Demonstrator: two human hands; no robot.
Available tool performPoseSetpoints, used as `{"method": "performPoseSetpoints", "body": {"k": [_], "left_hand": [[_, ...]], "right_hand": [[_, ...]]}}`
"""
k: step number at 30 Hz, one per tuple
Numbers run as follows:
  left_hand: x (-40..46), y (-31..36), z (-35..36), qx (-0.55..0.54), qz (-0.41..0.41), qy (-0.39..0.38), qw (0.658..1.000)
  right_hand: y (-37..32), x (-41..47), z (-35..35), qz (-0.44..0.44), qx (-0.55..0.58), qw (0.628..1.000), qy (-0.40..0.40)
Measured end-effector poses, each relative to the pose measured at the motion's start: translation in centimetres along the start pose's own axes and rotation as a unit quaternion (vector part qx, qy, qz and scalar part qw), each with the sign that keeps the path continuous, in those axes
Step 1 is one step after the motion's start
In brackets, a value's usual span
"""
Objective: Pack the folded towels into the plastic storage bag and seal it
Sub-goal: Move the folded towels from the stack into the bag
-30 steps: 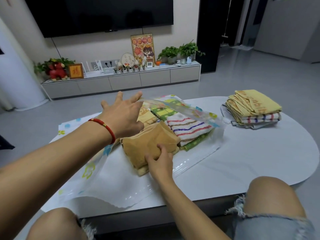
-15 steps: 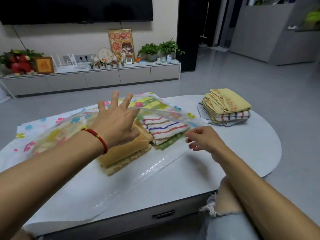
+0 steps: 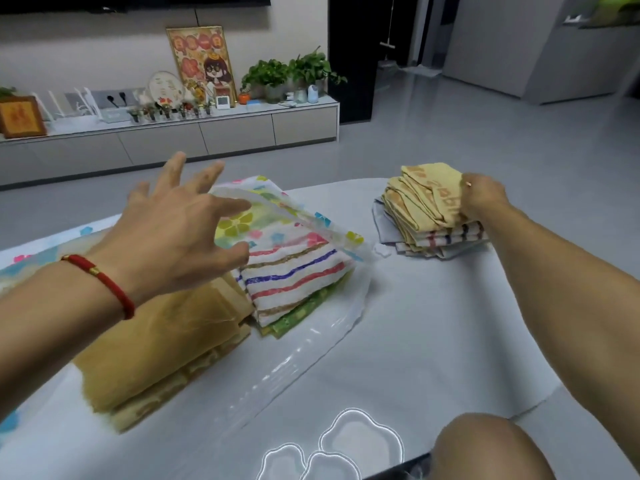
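Observation:
A clear plastic storage bag [image 3: 298, 355] printed with coloured flowers lies open on the white table [image 3: 433, 341]. Inside it sit a folded tan towel [image 3: 162, 344], a white towel with coloured stripes [image 3: 294, 275] and a green one beneath. My left hand [image 3: 180, 233], fingers spread, holds the bag's upper flap [image 3: 277, 209] lifted over these towels. At the table's far right stands a stack of folded towels [image 3: 426, 216] with a yellow one on top. My right hand [image 3: 481, 197] grips the right edge of that top yellow towel.
My bare knee [image 3: 485, 448] shows at the table's near edge, bottom right. A low grey TV cabinet [image 3: 207, 133] with plants, frames and ornaments runs along the far wall. Grey floor stretches beyond the table to the right.
My right hand let go of the tan towel in the bag, travelled right and took hold of the yellow towel on the stack. My left hand stayed at the bag's flap.

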State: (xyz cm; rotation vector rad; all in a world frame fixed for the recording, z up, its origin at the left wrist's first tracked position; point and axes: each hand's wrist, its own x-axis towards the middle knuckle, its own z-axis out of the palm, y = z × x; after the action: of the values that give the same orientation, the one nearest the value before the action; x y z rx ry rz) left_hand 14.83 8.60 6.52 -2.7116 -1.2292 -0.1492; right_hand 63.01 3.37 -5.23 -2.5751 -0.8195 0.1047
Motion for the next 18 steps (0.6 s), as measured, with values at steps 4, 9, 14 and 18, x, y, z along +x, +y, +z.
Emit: {"method": "performPoseSetpoints", "body": {"k": [4,9,14,18], "left_hand": [[0.6,-0.3,0.7,0.0,0.001,0.011,1.0],[0.6,-0.5,0.7,0.008,0.002,0.012,1.0],[-1.4,-0.9,-0.1,0.013,-0.011,0.0,1.0],[-4.1,-2.4,-0.6,0.019,-0.024,-0.01,0.999]], "right_hand": [[-0.6,-0.3,0.3,0.012,-0.022,0.999,0.027],[-1.3,-1.3,-2.1,-0.056,-0.017,0.997,0.04],[-2.1,-4.8,-7.6,-0.002,0.219,0.966,-0.141],[-1.5,-11.0,-9.9,0.06,0.461,0.831,-0.306]]}}
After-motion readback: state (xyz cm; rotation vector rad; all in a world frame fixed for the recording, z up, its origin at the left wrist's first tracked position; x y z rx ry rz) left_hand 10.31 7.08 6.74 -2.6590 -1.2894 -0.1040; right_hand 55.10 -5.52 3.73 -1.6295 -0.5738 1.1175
